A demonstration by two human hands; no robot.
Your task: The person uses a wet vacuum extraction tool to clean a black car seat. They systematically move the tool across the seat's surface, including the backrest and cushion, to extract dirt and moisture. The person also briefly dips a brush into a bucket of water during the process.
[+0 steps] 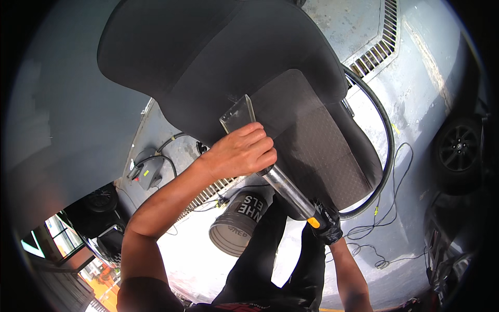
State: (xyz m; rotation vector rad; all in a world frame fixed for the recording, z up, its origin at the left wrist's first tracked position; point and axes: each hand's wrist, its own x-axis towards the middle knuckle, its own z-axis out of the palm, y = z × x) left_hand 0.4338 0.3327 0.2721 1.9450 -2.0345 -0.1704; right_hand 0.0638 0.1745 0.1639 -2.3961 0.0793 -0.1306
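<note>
A dark grey fabric car seat (210, 50) lies before me, with a lighter patterned panel (323, 144). My bare left hand (245, 150) grips the upper end of a vacuum wand with a metal tube (290, 189), just behind its clear flat nozzle (237, 113). The nozzle's wide edge is at the seat fabric; I cannot tell how firmly it touches. In a black glove, my right hand (328, 224) holds the wand's lower end, beside an orange-yellow part (313, 222). A black ribbed hose (384, 113) curves round the seat's right side towards that hand.
A grey bucket (230, 234) bearing writing lies tilted by my legs. Left of the seat sits a grey machine (150, 169) with black hoses. Thin cables (374, 226) loop over the floor at right. A floor drain grate (372, 58) and a car wheel (459, 146) are farther off.
</note>
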